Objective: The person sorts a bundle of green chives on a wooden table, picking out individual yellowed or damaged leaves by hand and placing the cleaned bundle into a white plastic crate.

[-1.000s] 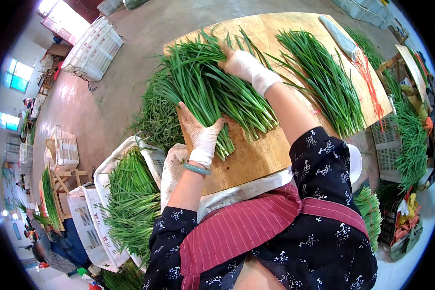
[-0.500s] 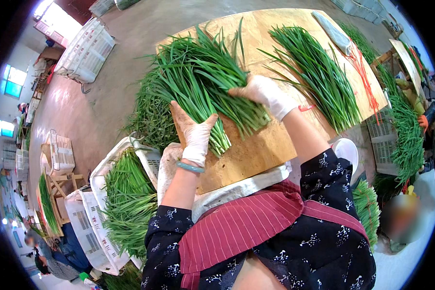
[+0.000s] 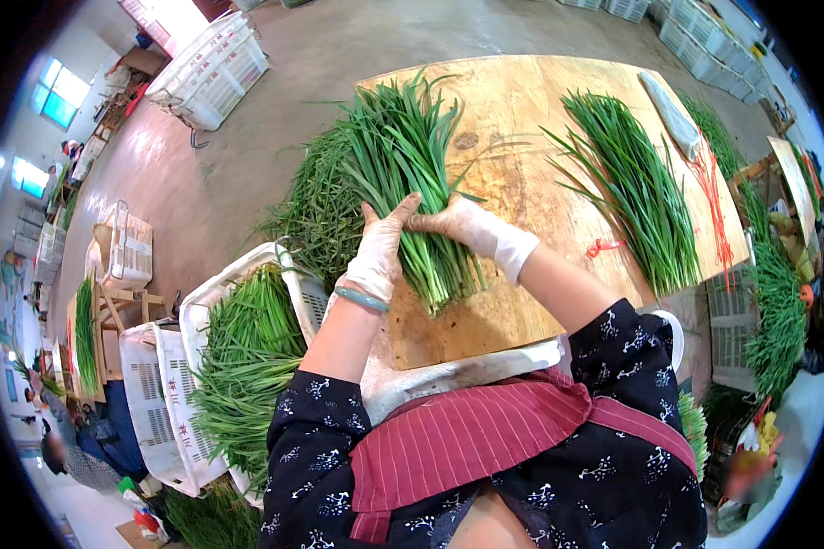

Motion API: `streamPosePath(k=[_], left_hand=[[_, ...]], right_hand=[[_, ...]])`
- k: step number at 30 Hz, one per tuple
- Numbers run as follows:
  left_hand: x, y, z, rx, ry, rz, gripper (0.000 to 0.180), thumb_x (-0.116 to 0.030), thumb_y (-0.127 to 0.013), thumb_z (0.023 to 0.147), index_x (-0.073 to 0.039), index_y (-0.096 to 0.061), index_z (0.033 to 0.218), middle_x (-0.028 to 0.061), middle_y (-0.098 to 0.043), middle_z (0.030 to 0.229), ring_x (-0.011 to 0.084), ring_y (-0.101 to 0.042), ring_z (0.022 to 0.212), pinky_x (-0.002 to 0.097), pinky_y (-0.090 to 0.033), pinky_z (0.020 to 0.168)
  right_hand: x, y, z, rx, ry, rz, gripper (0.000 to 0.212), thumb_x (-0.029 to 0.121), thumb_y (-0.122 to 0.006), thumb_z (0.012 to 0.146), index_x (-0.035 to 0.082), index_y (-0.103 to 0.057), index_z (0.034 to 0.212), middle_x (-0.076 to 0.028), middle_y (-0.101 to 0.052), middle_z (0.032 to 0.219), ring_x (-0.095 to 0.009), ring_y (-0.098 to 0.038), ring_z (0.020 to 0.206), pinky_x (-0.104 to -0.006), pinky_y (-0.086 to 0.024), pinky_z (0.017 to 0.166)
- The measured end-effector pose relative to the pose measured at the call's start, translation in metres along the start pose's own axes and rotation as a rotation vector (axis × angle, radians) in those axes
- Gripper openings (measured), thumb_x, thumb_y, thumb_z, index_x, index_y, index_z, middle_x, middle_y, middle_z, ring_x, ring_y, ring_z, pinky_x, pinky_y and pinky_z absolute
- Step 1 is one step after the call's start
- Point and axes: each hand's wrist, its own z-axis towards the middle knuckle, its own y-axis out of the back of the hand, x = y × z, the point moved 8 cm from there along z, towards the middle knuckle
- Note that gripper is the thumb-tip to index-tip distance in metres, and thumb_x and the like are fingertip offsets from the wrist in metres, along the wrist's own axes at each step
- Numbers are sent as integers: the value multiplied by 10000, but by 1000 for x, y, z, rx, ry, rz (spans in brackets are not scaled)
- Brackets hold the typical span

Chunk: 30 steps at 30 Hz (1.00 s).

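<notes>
A thick bunch of garlic chives (image 3: pixel 417 174) rests on the left half of the wooden board (image 3: pixel 522 306), leaf tips away from me and pale stem ends toward me. My left hand (image 3: pixel 380 245), in a white glove with dark-stained fingers, is closed round its left side. From the right, my gloved right hand (image 3: pixel 460 223) wraps over the same bunch, and the thumbs meet on top. A second pile of garlic chives (image 3: pixel 636 197) lies apart on the board's right side. Beside that pile are red ties (image 3: pixel 712 206) and a long grey-green wrapped object (image 3: pixel 670 117).
A white crate (image 3: pixel 192 316) full of chives stands at my left, with loose green trimmings (image 3: pixel 316 206) heaped beyond it. A small red tie (image 3: pixel 604 248) lies on the board. Past the right edge stand a white bucket (image 3: pixel 676 339) and a crate (image 3: pixel 732 334) beside more greens.
My right hand has moved left, bringing its chives against those in my left hand, so two portions now form one bunch. The view has shifted, and the second pile lies as before.
</notes>
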Motion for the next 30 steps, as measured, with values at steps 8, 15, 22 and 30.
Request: streamPosePath(k=[8, 15, 22, 30], left_hand=[[-26, -18, -48, 233, -110, -263, 515, -148, -658, 818, -36, -405, 1252, 96, -553, 1119, 218, -585, 964, 361, -527, 801], [-55, -43, -29, 226, -426, -93, 819, -10, -702, 744, -128, -218, 1395, 73, -480, 1228, 208, -498, 1092, 334, -434, 936], [-93, -66, -9, 368, -559, 98, 877, 58, -757, 646, -106, -254, 1346, 76, -485, 1201, 195, -513, 1073, 337, -490, 882], [-62, -52, 9, 183, -496, 321, 682, 75, -762, 615, -40, -458, 1215, 63, -574, 1103, 169, -572, 961, 306, -497, 827]], right_hand=[[35, -30, -33, 189, -80, 590, 589, 221, -785, 699, 3, -511, 1172, -101, -613, 1045, -176, -605, 900, -313, -509, 778], [53, 9, -13, -65, 222, 122, 813, 268, -843, 610, -34, -418, 1234, -131, -590, 1100, -189, -561, 994, -314, -465, 861], [81, 41, 6, -186, 560, 52, 1036, 263, -877, 535, -9, -291, 1344, -151, -546, 1185, -203, -512, 1091, -307, -412, 936], [48, 35, 23, -34, 489, 60, 1051, 250, -838, 556, 25, -221, 1376, -209, -534, 1182, -264, -528, 1089, -343, -424, 921]])
